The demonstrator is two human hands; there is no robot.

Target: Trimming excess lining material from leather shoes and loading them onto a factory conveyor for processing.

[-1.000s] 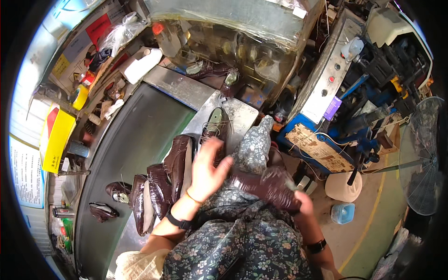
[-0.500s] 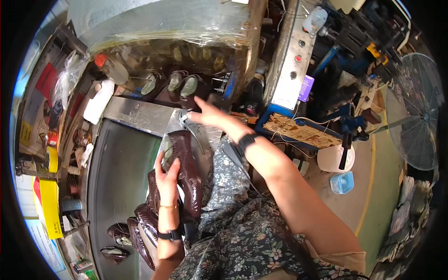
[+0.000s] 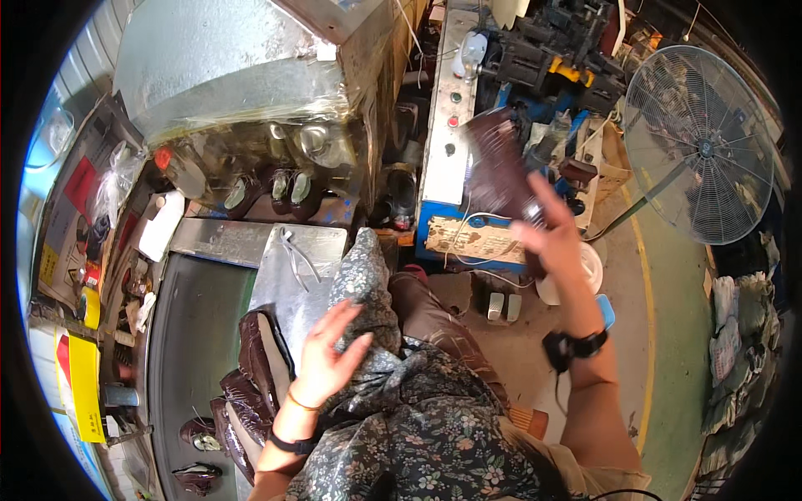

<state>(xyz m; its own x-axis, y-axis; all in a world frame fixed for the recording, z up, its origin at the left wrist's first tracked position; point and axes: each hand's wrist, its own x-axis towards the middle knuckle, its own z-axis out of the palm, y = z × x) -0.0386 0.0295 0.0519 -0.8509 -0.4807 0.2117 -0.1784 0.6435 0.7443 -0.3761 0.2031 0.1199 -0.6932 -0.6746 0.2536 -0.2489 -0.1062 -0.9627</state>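
Note:
Raised at the right, my right hand (image 3: 547,225) grips a dark brown leather shoe (image 3: 493,167), which is smeared by motion. The shoe is in front of the machine's control panel. My left hand (image 3: 330,359) is over my lap with its fingers spread and nothing in it. Beside my lap, a pair of metal pliers (image 3: 298,257) lies on a silver metal plate (image 3: 271,288). Glossy brown shoes (image 3: 261,355) with pale undersides lie to the left of my left hand.
A dark conveyor belt (image 3: 196,334) runs along the left, with smaller brown shoes (image 3: 198,478) on it. More shoes (image 3: 292,194) stand under a plastic-draped metal hood (image 3: 225,63). At the right are a control panel (image 3: 443,108) with buttons and a large fan (image 3: 702,146).
The shoe has gone from my left hand to my right, which has swung right with it. The pliers now lie loose on the plate. My left hand has opened, and the view has turned right.

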